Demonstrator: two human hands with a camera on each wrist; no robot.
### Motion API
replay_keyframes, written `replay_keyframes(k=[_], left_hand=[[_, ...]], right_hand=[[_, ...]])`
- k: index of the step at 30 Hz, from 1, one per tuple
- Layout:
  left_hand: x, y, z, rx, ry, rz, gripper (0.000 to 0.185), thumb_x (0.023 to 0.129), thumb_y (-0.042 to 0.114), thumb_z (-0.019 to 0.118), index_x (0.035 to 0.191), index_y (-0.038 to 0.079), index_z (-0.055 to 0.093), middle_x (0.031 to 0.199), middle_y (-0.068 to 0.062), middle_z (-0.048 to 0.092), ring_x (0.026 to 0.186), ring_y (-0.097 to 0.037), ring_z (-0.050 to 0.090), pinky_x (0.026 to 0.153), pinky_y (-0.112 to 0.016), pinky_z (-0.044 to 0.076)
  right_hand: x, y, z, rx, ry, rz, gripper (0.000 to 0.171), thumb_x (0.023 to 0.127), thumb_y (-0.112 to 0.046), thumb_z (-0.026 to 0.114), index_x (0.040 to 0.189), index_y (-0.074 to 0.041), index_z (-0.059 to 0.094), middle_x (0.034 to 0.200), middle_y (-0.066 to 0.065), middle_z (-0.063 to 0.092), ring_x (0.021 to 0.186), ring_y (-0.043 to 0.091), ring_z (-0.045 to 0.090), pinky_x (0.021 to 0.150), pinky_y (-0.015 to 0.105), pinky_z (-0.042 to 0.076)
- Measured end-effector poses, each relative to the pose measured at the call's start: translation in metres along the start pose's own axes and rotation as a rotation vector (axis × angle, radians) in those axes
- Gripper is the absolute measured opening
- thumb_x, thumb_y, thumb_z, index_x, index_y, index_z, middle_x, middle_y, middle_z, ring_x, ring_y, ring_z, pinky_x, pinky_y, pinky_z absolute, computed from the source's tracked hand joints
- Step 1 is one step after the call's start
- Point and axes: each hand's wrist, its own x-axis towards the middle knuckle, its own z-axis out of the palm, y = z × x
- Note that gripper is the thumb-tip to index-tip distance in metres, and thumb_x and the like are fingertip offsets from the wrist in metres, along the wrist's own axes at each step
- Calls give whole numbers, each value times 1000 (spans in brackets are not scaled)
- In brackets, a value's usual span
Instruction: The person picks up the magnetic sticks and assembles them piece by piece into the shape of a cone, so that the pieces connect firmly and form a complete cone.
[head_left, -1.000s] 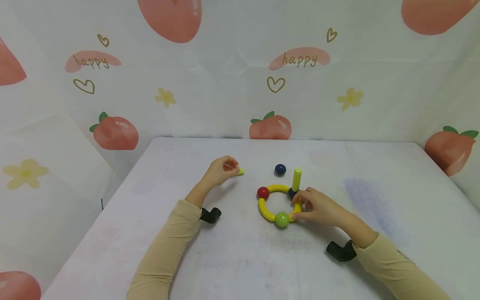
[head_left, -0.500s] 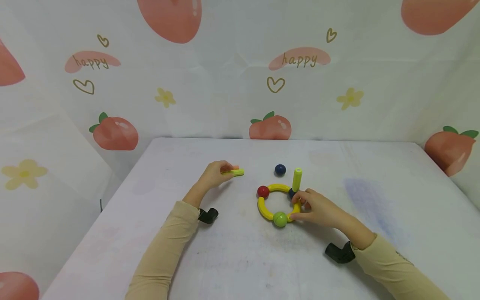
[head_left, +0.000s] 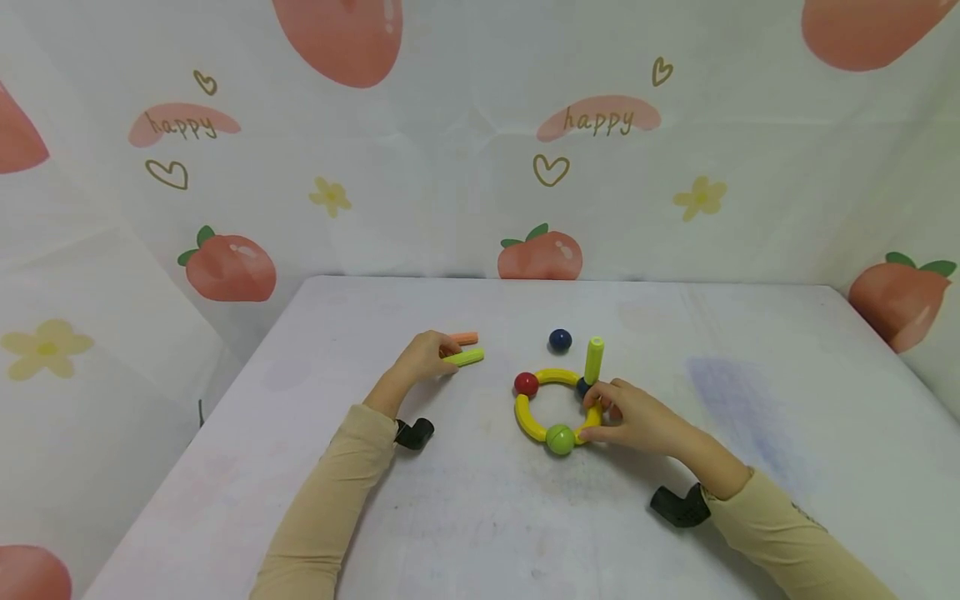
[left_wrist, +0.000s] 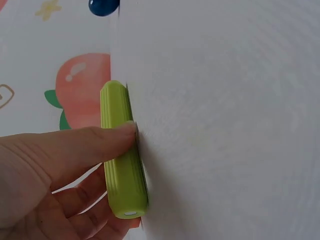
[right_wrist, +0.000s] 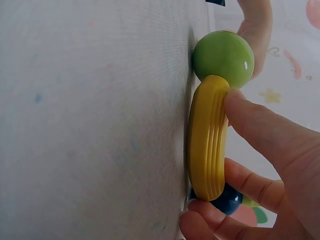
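Note:
My left hand [head_left: 423,357] pinches a yellow-green ribbed magnetic rod [left_wrist: 122,175] lying at the table surface, thumb across one side and fingers behind it. An orange rod [head_left: 465,338] lies just beyond those fingers, partly hidden. My right hand [head_left: 637,417] holds a yellow curved rod [right_wrist: 207,142], its thumb near the green ball [right_wrist: 223,58] and its fingertips around the end by the navy ball [right_wrist: 227,200]. That rod belongs to a ring with two other yellow curved rods [head_left: 530,419] and a red ball [head_left: 527,383]. Another yellow-green rod [head_left: 594,360] stands upright on the ring's navy ball.
A loose navy ball [head_left: 560,340] sits beyond the ring on the white table [head_left: 480,533]. Behind the table's back edge hangs a fruit-printed cloth [head_left: 427,167]. Black devices [head_left: 681,505] are strapped to both wrists.
My left hand has drawn the yellow-green rod slightly nearer, uncovering the orange rod. The ring's green ball has shifted slightly left, while my right hand keeps its place on the ring.

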Motion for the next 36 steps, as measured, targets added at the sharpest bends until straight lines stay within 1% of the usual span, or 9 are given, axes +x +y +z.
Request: replay_keyframes(k=[3, 10, 12, 15, 18, 25, 31, 36], left_hand=[[-1, 0, 0, -12, 4, 8, 32, 81, 8, 68, 111, -1, 65, 108, -17, 65, 96, -26, 57, 87, -36, 48], [-3, 1, 1, -76, -4, 4, 34, 82, 11, 68, 113, -1, 63, 111, -17, 64, 102, -27, 58, 89, -36, 48], [-3, 2, 1, -96, 1, 18, 34, 81, 11, 68, 112, -2, 63, 110, -17, 64, 100, -27, 59, 87, -35, 49], [-4, 6, 1, -133, 22, 60, 31, 80, 9, 68, 108, -3, 62, 106, -17, 64, 96, -27, 59, 83, -33, 49], [-5, 11, 3, -178, 38, 109, 30, 81, 7, 67, 107, -4, 60, 104, -18, 64, 94, -27, 61, 82, -32, 51], [-8, 29, 6, -252, 29, 117, 34, 82, 10, 68, 114, 2, 57, 106, -15, 63, 93, -24, 62, 80, -29, 52], [-13, 45, 11, -326, 28, 171, 39, 83, 9, 67, 119, 2, 54, 109, -15, 61, 95, -25, 61, 83, -30, 53], [-15, 56, 16, -417, 34, 215, 38, 84, 7, 66, 117, 1, 51, 112, -16, 59, 99, -26, 61, 85, -30, 54]], right_hand=[[0, 0, 0, 4, 0, -1, 40, 78, -42, 72, 102, -15, 57, 92, 5, 52, 79, 15, 47, 67, 26, 41], [0, 0, 1, 7, 3, -6, 39, 78, -42, 72, 101, -15, 57, 91, 5, 52, 79, 14, 47, 67, 26, 40], [0, 0, 1, 9, 4, -8, 39, 78, -42, 72, 101, -15, 57, 91, 5, 52, 79, 14, 47, 67, 26, 40], [0, 0, 1, 9, 6, -11, 38, 78, -41, 72, 101, -15, 57, 91, 5, 52, 79, 14, 47, 67, 26, 40], [-1, 0, 1, 8, 7, -12, 38, 78, -41, 72, 101, -14, 57, 91, 5, 52, 79, 14, 47, 67, 26, 41], [-1, -1, 0, 15, 2, -6, 39, 78, -41, 72, 101, -13, 57, 93, 6, 53, 80, 15, 48, 68, 27, 42], [-1, -1, -1, 5, 8, -17, 39, 78, -41, 72, 102, -13, 57, 93, 5, 53, 79, 14, 48, 67, 25, 41], [-1, -1, 0, 2, 9, -19, 40, 78, -41, 72, 102, -13, 58, 93, 5, 53, 79, 14, 47, 66, 24, 40]])
